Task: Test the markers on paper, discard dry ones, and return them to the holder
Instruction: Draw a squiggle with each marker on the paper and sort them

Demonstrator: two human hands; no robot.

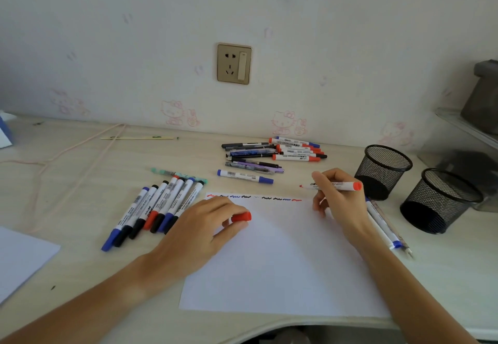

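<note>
My right hand [336, 198] holds an uncapped red marker [342, 185] level above the top right corner of the white paper [283, 262], its tip pointing left. My left hand [207, 225] rests on the paper's left side and pinches the red cap [241, 217]. A row of red, blue and black squiggles [253, 197] runs along the paper's top edge. Several capped markers [159, 206] lie in a row left of the paper. Two black mesh holders [382, 171] [439, 199] lie on their sides at the right.
A pile of pens and markers [275, 154] lies behind the paper, with one blue marker [245, 176] in front of it. Two more markers [382, 222] lie by my right wrist. A second sheet [21, 257] sits at the left edge, a cord [80, 154] crosses the desk.
</note>
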